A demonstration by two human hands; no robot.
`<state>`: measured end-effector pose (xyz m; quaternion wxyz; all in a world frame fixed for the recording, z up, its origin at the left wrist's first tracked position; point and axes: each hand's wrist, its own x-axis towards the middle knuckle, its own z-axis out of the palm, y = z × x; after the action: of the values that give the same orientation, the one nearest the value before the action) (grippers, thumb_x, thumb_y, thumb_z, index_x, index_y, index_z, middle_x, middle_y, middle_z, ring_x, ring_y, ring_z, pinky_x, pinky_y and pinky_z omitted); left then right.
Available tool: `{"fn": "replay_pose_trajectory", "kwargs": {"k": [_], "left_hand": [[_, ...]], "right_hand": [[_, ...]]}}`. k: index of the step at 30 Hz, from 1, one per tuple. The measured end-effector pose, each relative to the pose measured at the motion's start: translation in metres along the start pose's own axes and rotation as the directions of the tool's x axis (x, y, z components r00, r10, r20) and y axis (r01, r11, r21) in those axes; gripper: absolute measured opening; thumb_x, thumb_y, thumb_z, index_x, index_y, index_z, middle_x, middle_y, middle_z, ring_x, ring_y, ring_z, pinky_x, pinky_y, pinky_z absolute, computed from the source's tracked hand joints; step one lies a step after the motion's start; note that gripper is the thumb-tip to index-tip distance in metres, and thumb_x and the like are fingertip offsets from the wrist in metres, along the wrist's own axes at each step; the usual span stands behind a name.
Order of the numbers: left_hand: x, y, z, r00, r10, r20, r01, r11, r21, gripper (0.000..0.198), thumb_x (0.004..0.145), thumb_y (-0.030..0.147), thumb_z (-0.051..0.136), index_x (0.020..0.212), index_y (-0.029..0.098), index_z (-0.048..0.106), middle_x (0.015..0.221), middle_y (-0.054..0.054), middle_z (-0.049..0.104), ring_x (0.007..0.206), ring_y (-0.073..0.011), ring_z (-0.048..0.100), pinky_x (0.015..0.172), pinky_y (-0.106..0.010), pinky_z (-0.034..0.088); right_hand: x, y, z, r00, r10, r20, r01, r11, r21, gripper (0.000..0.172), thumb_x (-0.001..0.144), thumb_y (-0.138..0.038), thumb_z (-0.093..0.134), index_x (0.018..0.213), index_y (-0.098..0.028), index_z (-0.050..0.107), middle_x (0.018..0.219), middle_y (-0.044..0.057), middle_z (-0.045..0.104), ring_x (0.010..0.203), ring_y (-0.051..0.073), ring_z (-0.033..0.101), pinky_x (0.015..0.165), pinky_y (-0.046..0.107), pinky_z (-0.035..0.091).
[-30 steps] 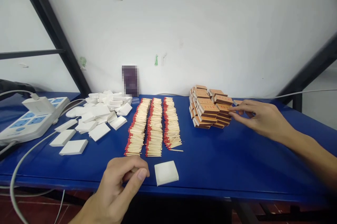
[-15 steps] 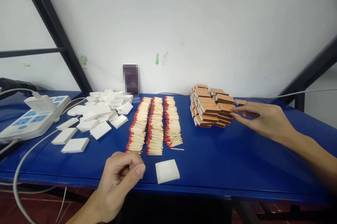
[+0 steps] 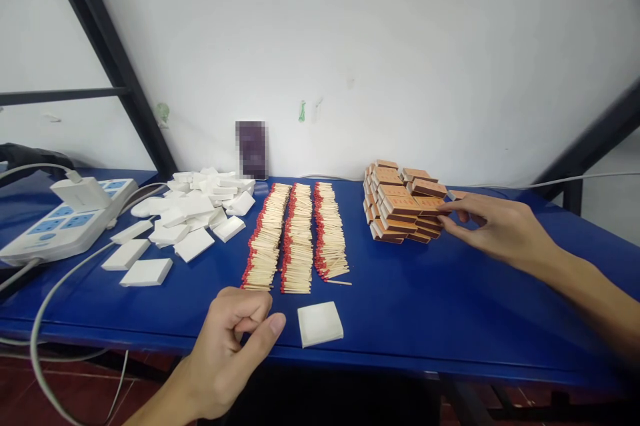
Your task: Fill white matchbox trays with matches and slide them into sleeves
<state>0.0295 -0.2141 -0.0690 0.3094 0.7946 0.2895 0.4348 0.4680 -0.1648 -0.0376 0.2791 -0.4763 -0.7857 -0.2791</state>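
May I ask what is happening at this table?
A person's right hand has its fingers at the right side of the stacked matchboxes; whether they grip one is unclear. The loosely curled left hand is beside a white box near the blue table's front edge. Three rows of matches lie mid-table; more white boxes are piled leftward.

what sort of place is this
Probably an indoor work area, perhaps a small workshop, though nothing readable confirms it. Three rows of matches lie on a blue table, with a stack of matchboxes to their right and a power strip at far left.
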Motion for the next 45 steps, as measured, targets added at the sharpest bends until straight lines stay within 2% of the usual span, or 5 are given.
{"fn": "replay_pose_trajectory", "kwargs": {"k": [15, 22, 31, 37, 45], "left_hand": [[0.002, 0.005, 0.003, 0.979, 0.162, 0.121, -0.178, 0.975, 0.133, 0.045, 0.089, 0.004, 0.047, 0.072, 0.021, 0.009, 0.061, 0.006, 0.012, 0.049, -0.0108, 0.015, 0.048, -0.029, 0.017], [0.008, 0.008, 0.007, 0.977, 0.148, 0.154, -0.182, 0.953, 0.241, 0.046, 0.088, 0.006, 0.050, 0.073, 0.022, 0.009, 0.061, 0.006, 0.018, 0.051, -0.0110, 0.020, 0.050, -0.029, 0.018], [0.004, 0.009, 0.006, 0.978, 0.096, 0.185, -0.159, 0.916, 0.369, 0.046, 0.088, 0.010, 0.051, 0.073, 0.022, 0.009, 0.062, 0.007, 0.016, 0.052, -0.0103, 0.016, 0.049, -0.027, 0.019], [0.002, 0.010, 0.010, 0.981, 0.029, 0.191, -0.113, 0.886, 0.450, 0.033, 0.083, 0.018, 0.060, 0.071, 0.023, 0.030, 0.062, 0.007, 0.038, 0.054, -0.0101, 0.038, 0.053, -0.021, 0.033], [0.003, 0.012, 0.016, 0.980, -0.006, 0.197, -0.097, 0.854, 0.511, 0.038, 0.081, 0.029, 0.068, 0.117, 0.025, 0.054, 0.068, 0.006, 0.053, 0.063, -0.0181, 0.057, 0.065, -0.028, 0.046]], "right_hand": [[0.005, -0.013, -0.010, 0.994, -0.018, -0.105, 0.016, 1.000, -0.023, 0.016, 0.090, -0.028, 0.063, 0.095, -0.019, 0.076, 0.055, -0.004, 0.055, 0.044, 0.009, 0.049, 0.044, 0.024, 0.039], [-0.029, -0.033, -0.025, 0.989, 0.043, -0.142, -0.060, 0.991, -0.123, 0.014, 0.088, -0.027, 0.066, 0.101, -0.026, 0.073, 0.052, -0.007, 0.049, 0.040, 0.011, 0.047, 0.042, 0.027, 0.039], [-0.044, -0.077, -0.020, 0.969, 0.008, 0.248, -0.058, 0.979, 0.194, 0.020, 0.098, -0.032, 0.056, 0.109, -0.024, 0.070, 0.062, -0.004, 0.055, 0.048, 0.011, 0.052, 0.047, 0.024, 0.041], [-0.021, -0.095, -0.031, 0.978, 0.021, 0.206, -0.071, 0.967, 0.243, 0.011, 0.096, -0.029, 0.058, 0.101, -0.024, 0.067, 0.093, 0.004, 0.068, 0.082, 0.019, 0.065, 0.074, 0.033, 0.048], [-0.007, -0.141, -0.026, 0.887, -0.063, 0.458, -0.170, 0.877, 0.450, 0.017, 0.097, -0.025, 0.053, 0.081, -0.022, 0.056, 0.077, 0.001, 0.059, 0.068, 0.015, 0.056, 0.061, 0.028, 0.043]]}}
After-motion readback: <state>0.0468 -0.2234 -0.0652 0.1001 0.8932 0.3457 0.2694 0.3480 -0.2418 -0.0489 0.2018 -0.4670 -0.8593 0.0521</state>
